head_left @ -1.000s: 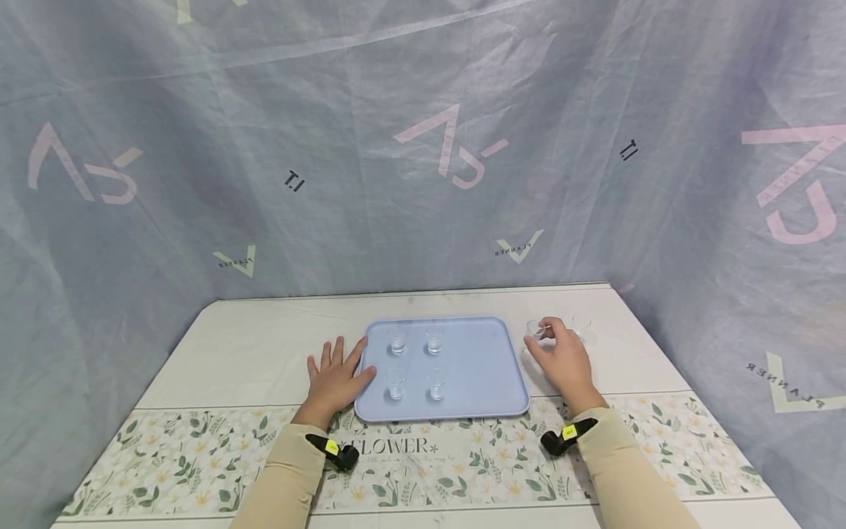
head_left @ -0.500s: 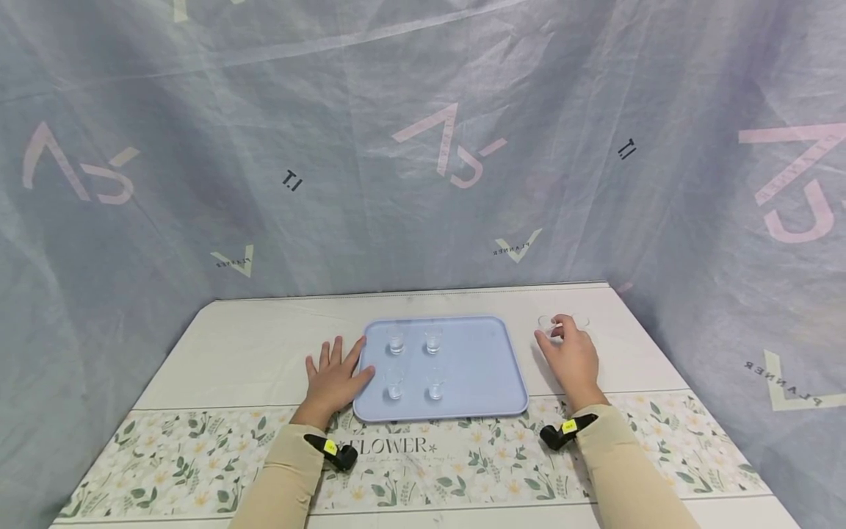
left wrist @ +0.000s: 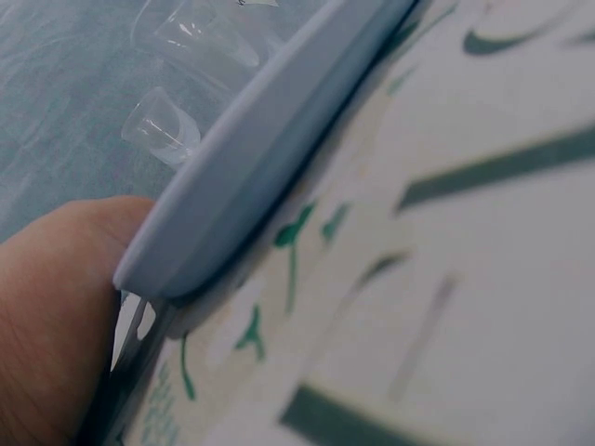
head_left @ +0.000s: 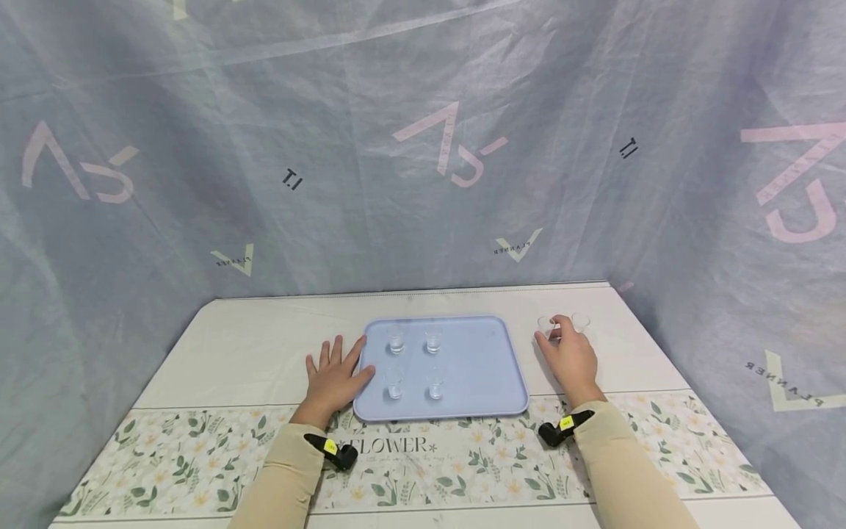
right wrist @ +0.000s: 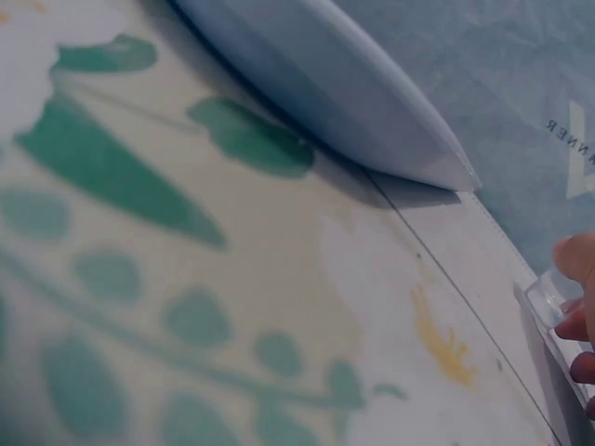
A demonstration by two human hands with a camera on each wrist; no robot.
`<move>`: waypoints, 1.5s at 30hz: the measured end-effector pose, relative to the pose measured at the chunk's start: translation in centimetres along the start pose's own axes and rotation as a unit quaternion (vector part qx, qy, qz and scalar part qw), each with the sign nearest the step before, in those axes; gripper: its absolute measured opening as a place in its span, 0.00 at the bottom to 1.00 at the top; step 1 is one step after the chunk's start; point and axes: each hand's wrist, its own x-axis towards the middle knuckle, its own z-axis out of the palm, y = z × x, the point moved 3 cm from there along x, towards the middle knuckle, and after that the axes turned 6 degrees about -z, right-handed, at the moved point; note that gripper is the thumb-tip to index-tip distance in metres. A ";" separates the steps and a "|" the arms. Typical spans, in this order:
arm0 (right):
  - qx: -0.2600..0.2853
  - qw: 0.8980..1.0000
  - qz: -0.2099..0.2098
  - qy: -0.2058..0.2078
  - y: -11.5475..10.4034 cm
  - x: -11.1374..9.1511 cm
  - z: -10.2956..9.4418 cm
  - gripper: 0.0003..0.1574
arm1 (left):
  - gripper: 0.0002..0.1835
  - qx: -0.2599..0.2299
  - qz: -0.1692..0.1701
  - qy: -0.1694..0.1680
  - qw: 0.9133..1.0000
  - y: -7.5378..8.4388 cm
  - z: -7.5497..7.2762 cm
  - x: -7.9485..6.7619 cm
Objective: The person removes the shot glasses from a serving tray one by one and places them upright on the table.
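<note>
A light blue tray (head_left: 482,367) lies on the table in the head view, with several small clear shot glasses (head_left: 396,342) standing upright on its left half. My left hand (head_left: 333,382) is spread flat at the tray's left side, thumb and index finger touching its rim. Right of the tray, my right hand (head_left: 570,360) pinches another clear shot glass (head_left: 545,323) between thumb and curled fingers. That glass (right wrist: 547,295) sits low over the white cloth in the right wrist view. One more shot glass (head_left: 581,322) stands just beyond the right hand, partly hidden by it.
The tablecloth (head_left: 264,345) is white with a printed floral band (head_left: 211,463) along the front. Grey-blue fabric (head_left: 370,184) with printed letters hangs behind and at both sides of the table. Each wrist wears a black camera strap.
My right hand has moved a little right, away from the tray, with the shot glass between its fingers, closer to the other loose glass. The left hand and tray have stayed in place.
</note>
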 end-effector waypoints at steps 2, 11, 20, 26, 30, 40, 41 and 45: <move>0.000 1.000 0.003 -0.005 0.0 0.0 0.0 0.30 | 0.40 0.000 0.000 -0.001 1.000 0.0 -0.1 0.0; 0.004 1.000 0.006 -0.011 0.1 0.1 0.2 0.30 | 0.40 0.000 0.000 -0.001 1.000 0.1 -0.1 0.0; 0.006 1.000 -0.009 0.015 -0.6 0.2 -0.2 0.36 | 0.40 0.000 0.000 0.002 1.000 0.0 0.0 0.0; 0.004 0.995 -0.067 0.070 -1.7 0.6 -0.8 0.36 | 0.41 0.000 0.000 0.001 1.000 -0.1 0.1 0.1; 0.002 0.992 -0.094 0.083 -3.0 0.9 -1.1 0.36 | 0.41 0.001 0.000 0.002 1.000 -0.1 0.1 0.2; 0.032 0.988 -0.139 0.065 -6.6 1.1 0.1 0.35 | 0.40 0.000 -0.002 -0.003 1.000 0.0 0.0 0.1; 0.038 0.987 -0.143 0.057 -6.9 1.2 0.4 0.36 | 0.40 0.001 -0.002 -0.003 1.000 0.0 0.0 0.1; 0.059 0.986 -0.156 0.019 -8.2 1.2 1.7 0.37 | 0.40 0.005 -0.002 -0.002 1.000 -0.1 0.1 0.2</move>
